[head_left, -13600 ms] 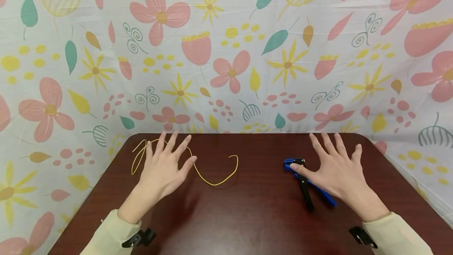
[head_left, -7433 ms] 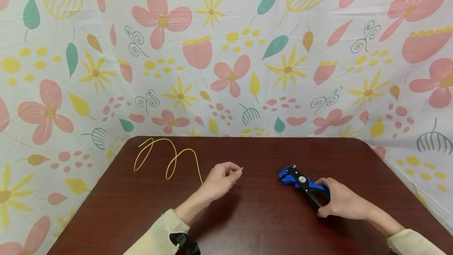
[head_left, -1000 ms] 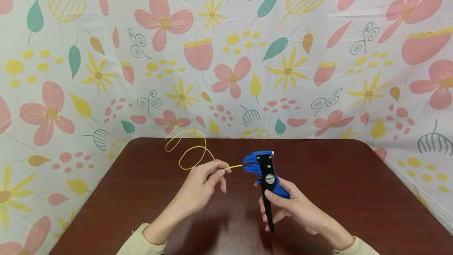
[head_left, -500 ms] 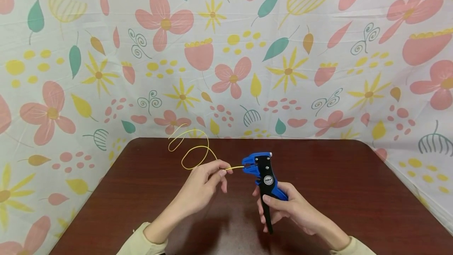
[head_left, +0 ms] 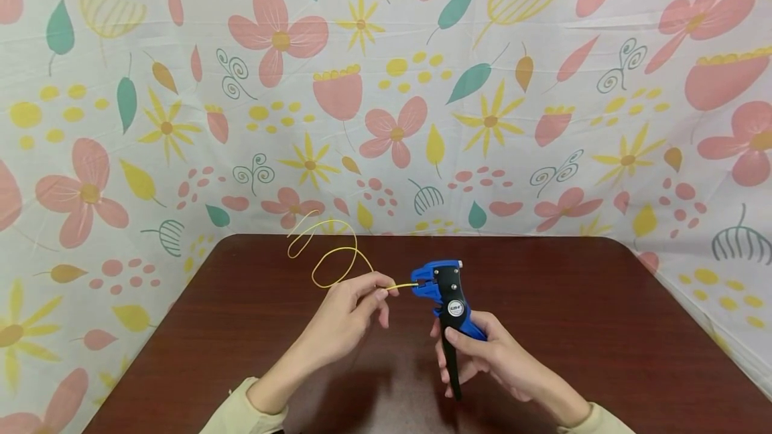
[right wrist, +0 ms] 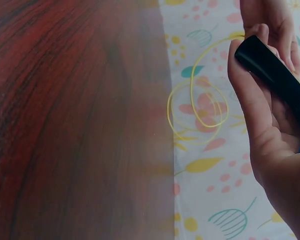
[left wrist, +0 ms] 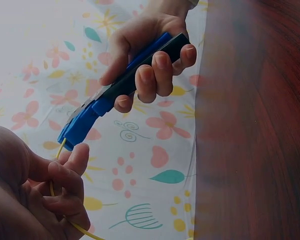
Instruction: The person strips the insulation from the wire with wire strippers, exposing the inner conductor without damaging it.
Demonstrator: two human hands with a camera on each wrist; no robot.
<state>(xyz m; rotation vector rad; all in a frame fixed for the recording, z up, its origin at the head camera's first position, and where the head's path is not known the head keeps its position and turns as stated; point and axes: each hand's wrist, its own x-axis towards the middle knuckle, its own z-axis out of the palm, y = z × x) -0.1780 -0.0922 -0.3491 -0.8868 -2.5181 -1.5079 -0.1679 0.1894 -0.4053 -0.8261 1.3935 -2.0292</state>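
Observation:
My left hand point(head_left: 344, 320) pinches a thin yellow wire point(head_left: 403, 285) between thumb and index finger, close to one end. That end sits between the blue jaws of a blue and black wire stripper point(head_left: 449, 286); its very tip is hidden there. Around the stripper's handles curls my right hand point(head_left: 497, 353), thumb on the near side, holding the tool above the table. In the left wrist view the wire stripper point(left wrist: 82, 122) points its head at my left fingers, and the wire passes between them. The right wrist view shows the black handle point(right wrist: 272, 70) in my right palm.
Behind the left hand, the rest of the wire hangs in loose loops in the air. Below is a dark red-brown wooden table point(head_left: 573, 300). A white cloth point(head_left: 398, 52) printed with flowers and leaves hangs behind and beside it.
Since a second ago the stripper has shifted slightly left, so the wire's end goes from the mouth of its jaws to between them. Earlier both hands were open, with wire and stripper on the table.

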